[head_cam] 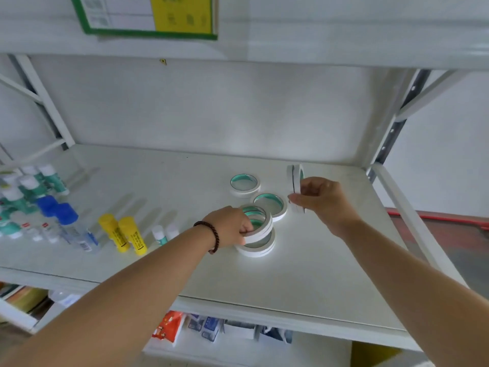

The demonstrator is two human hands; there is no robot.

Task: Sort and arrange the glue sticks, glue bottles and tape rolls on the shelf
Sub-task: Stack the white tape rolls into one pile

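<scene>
White tape rolls with green cores lie on the white shelf (304, 282). My left hand (232, 226) grips a short stack of tape rolls (260, 225), tilted above another flat roll (260, 247). My right hand (321, 198) holds two or three tape rolls (295, 181) upright on edge at the right. Two single rolls (244, 184) (271, 205) lie flat between the hands. At the left stand two yellow glue sticks (123, 233), blue-capped glue bottles (68, 223) and white-capped green glue sticks (34, 186).
Two small white-capped sticks (164, 234) stand right of the yellow ones. A green-framed notice (148, 17) hangs on the shelf above. The lower shelf holds packaged goods (206, 329). Metal uprights (391, 136) border the shelf on the right.
</scene>
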